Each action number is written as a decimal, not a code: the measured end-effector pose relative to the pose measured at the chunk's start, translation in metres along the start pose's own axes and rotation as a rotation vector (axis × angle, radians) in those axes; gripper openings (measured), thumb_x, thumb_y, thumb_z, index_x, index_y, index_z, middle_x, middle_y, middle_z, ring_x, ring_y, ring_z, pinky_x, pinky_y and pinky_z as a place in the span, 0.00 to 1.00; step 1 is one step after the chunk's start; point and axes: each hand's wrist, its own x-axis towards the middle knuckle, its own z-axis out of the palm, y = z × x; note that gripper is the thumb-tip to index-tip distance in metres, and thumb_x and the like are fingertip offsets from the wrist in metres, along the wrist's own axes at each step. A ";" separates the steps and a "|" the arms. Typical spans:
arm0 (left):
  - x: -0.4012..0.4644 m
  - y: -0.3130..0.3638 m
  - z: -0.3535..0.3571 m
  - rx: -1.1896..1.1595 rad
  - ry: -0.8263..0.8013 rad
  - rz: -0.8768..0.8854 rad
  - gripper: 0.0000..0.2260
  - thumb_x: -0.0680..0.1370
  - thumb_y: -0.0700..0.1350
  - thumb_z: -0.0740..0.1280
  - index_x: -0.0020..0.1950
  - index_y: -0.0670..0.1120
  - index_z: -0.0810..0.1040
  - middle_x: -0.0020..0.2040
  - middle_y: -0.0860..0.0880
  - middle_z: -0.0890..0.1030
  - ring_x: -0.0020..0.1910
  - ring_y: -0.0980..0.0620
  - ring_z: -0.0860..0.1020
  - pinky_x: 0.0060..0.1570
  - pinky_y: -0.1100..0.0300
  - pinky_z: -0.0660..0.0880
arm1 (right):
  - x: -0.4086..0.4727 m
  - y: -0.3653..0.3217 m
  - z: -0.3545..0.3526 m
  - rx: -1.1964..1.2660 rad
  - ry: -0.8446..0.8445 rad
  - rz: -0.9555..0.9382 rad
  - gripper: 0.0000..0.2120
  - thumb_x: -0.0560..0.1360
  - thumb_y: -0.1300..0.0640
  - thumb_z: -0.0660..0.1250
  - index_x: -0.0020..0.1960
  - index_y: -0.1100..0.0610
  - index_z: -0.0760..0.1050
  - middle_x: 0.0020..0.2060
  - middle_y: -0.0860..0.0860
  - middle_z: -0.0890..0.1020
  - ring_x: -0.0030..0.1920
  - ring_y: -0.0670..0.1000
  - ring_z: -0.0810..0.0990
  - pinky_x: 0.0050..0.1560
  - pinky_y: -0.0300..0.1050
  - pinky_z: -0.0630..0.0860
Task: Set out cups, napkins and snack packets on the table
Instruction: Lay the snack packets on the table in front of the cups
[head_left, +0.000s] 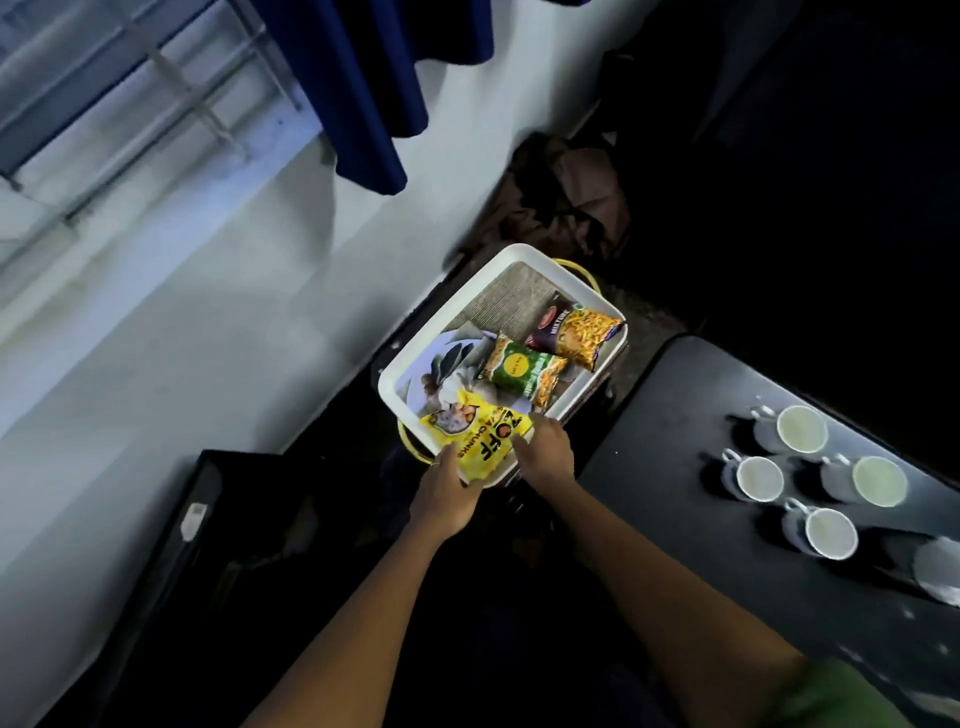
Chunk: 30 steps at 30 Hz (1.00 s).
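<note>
A white tray sits on a yellow-framed stand left of the dark table. In it lie a yellow snack packet, a green packet and a dark purple and orange packet. Pale napkins or paper lie under them at the tray's left. My left hand and my right hand both hold the yellow packet by its near edge. Several white cups stand on the table at the right.
A blue curtain hangs over a white wall and window at the upper left. Brown cloth is heaped behind the tray. A black box stands on the floor at the lower left. Another white vessel sits at the table's right edge.
</note>
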 end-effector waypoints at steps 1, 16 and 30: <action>0.001 -0.003 0.000 -0.009 -0.019 -0.008 0.32 0.78 0.49 0.63 0.77 0.46 0.52 0.78 0.46 0.58 0.75 0.46 0.60 0.70 0.51 0.63 | 0.007 -0.005 0.004 0.044 -0.003 0.084 0.24 0.78 0.52 0.62 0.70 0.61 0.65 0.66 0.60 0.72 0.68 0.61 0.68 0.63 0.54 0.68; 0.001 -0.020 -0.007 -0.067 -0.049 -0.016 0.32 0.77 0.51 0.66 0.77 0.49 0.55 0.75 0.47 0.64 0.73 0.47 0.64 0.68 0.49 0.67 | 0.024 -0.016 0.030 0.318 0.002 0.204 0.10 0.75 0.63 0.64 0.56 0.61 0.71 0.54 0.61 0.79 0.55 0.62 0.77 0.52 0.54 0.75; -0.012 0.038 -0.046 0.045 0.328 0.265 0.41 0.66 0.54 0.75 0.74 0.51 0.58 0.73 0.46 0.67 0.69 0.44 0.67 0.60 0.50 0.69 | -0.026 -0.031 -0.062 0.063 0.137 -0.255 0.08 0.78 0.63 0.58 0.56 0.57 0.70 0.48 0.61 0.81 0.48 0.64 0.78 0.41 0.53 0.73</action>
